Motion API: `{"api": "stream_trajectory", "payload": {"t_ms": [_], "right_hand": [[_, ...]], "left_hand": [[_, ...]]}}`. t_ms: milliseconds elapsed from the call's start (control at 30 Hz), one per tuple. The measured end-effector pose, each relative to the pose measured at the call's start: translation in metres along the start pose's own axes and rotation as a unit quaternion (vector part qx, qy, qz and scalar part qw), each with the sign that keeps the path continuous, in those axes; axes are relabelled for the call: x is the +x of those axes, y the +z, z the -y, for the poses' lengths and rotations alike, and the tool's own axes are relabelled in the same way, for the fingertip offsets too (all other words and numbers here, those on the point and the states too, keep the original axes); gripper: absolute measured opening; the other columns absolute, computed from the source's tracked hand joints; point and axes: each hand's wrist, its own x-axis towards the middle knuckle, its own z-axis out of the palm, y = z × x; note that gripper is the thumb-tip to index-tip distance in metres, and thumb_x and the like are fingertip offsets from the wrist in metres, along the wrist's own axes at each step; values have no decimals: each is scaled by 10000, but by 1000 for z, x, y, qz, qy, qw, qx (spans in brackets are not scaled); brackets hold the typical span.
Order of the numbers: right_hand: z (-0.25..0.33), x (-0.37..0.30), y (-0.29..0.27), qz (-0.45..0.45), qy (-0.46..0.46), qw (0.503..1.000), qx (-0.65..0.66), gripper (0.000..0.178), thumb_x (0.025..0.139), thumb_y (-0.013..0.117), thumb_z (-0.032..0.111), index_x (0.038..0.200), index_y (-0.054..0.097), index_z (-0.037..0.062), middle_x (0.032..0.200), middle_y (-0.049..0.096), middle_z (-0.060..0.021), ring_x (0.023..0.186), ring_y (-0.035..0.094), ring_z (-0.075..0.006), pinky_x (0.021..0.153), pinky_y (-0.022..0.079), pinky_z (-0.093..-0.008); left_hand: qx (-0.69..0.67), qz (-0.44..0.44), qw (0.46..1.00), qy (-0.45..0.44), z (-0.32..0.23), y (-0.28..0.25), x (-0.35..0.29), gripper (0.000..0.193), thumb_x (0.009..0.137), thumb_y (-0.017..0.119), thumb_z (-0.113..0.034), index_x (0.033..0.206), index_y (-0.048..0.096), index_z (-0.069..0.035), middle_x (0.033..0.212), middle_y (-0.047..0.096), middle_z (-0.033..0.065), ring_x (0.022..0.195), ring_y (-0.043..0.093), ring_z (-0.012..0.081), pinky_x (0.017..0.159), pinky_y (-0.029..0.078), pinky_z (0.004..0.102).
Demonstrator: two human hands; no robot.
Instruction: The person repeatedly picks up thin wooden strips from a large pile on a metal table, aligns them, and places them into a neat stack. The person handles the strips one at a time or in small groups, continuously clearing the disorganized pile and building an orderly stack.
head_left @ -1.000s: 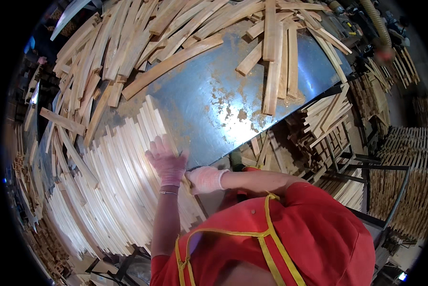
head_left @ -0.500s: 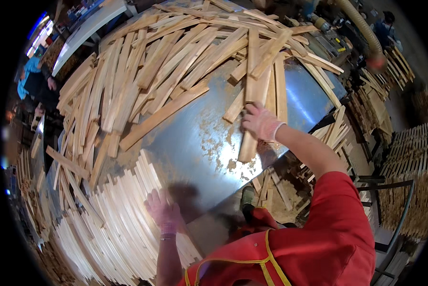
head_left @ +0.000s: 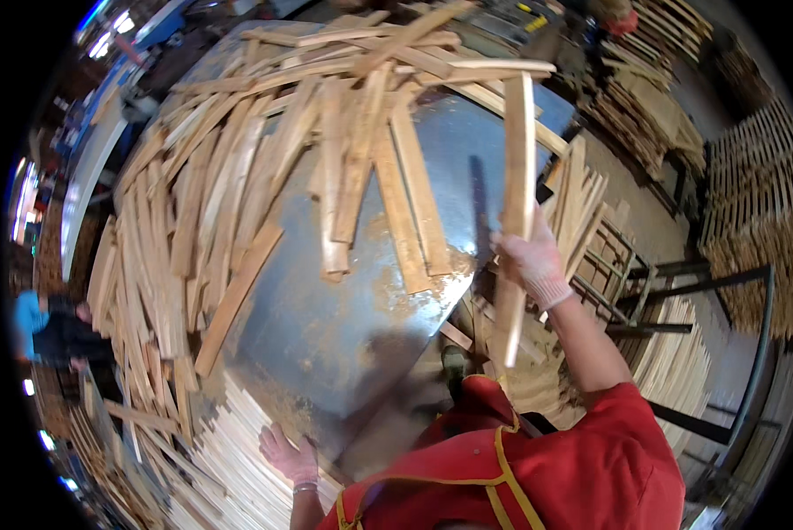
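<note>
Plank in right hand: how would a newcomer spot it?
Find the big metal table, then its right edge in the picture. There the gloved right hand grips a plank. Unlike the loose planks on the table, this one is hand-held, its narrow side bright and pale.

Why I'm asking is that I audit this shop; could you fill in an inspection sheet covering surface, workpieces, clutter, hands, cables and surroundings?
Surface: metal table, dusted with patches of sawdust.
Workpieces: one wooden strip in hand near the table's right edge; a row of pale strips lies side by side at lower left.
Clutter: loose strips heaped crosswise along the far and left sides.
Hands: gloved right hand grips the wooden strip; gloved left hand lies on the row, fingers spread.
Cables: nothing seen.
Surroundings: stacked slats and a dark metal frame at right; a co-worker at far left.
</note>
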Motion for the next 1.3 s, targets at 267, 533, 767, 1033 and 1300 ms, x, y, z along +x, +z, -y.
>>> {"api": "stream_trajectory", "payload": {"t_ms": [267, 533, 767, 1033, 1300], "right_hand": [[-233, 42, -280, -370, 144, 910, -114, 585, 932, 653, 38, 1512, 583, 65, 1005, 747, -167, 855, 722, -249, 767, 613, -400], [-333, 105, -299, -318, 212, 869, -313, 415, 975, 656, 249, 1328, 702, 35, 1170, 774, -238, 1111, 729, -427, 979, 553, -477], [-302, 141, -262, -257, 149, 952, 73, 529, 1058, 654, 460, 1406, 663, 61, 1247, 709, -108, 1019, 685, -216, 935, 578, -398], [-45, 135, -57, -21, -200, 974, -101, 586, 1096, 651, 136, 1639, 468, 13, 1509, 641, -137, 1316, 643, -199, 1127, 517, -349], [-13, 160, 271, 5, -226, 907, -356, 1001, 859, 781, 391, 1654, 361, -48, 1614, 453, -336, 1441, 529, -490, 1241, 403, -453]], "left_hand": [[55, 78, 994, -47, 12, 10, -3, 825, 884, 704, -356, 1617, 476, -54, 1680, 408, 302, 1563, 365, 491, 1300, 283, 596], [75, 58, 993, -77, 10, 14, -11, 845, 932, 727, -426, 1642, 452, -58, 1665, 428, 308, 1538, 407, 493, 1264, 371, 545], [49, 72, 995, -38, 0, 9, -9, 884, 862, 724, -286, 1644, 415, -14, 1667, 387, 344, 1517, 397, 550, 1275, 328, 602], [11, -13, 1000, -18, 4, 11, -13, 785, 798, 754, -166, 1543, 528, -74, 1596, 470, 300, 1491, 413, 535, 1273, 308, 626], [-9, -27, 997, -78, -13, 4, -7, 759, 797, 756, -146, 1529, 558, -121, 1614, 488, 202, 1511, 423, 458, 1286, 298, 605]]}}
